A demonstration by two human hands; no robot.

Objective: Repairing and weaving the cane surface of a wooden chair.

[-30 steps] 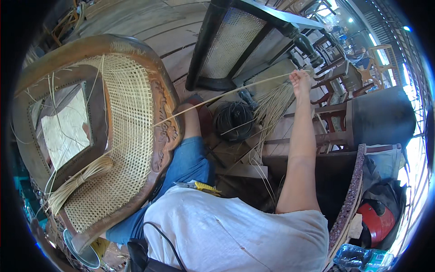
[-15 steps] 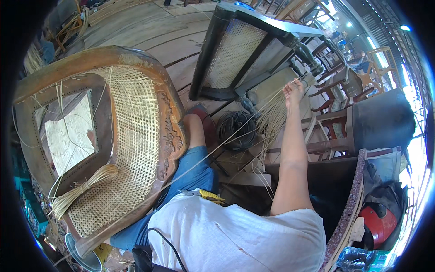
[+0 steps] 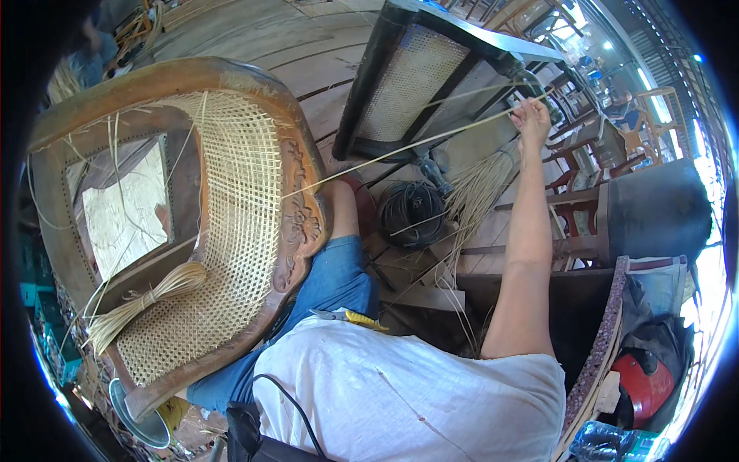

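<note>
right hand (image 3: 533, 117) grip pinching cane strand (image 3: 400, 150) over plank floor (image 3: 292, 54), workshop chairs around.

packages: clear plastic wrapped pack (image 3: 608, 445), bottom right edge | labels, signs, screens: none visible

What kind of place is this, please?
Probably a furniture workshop for cane weaving: a carved wooden chair frame half woven with cane, a loose cane bundle, and the right hand pulling a long cane strand.
</note>
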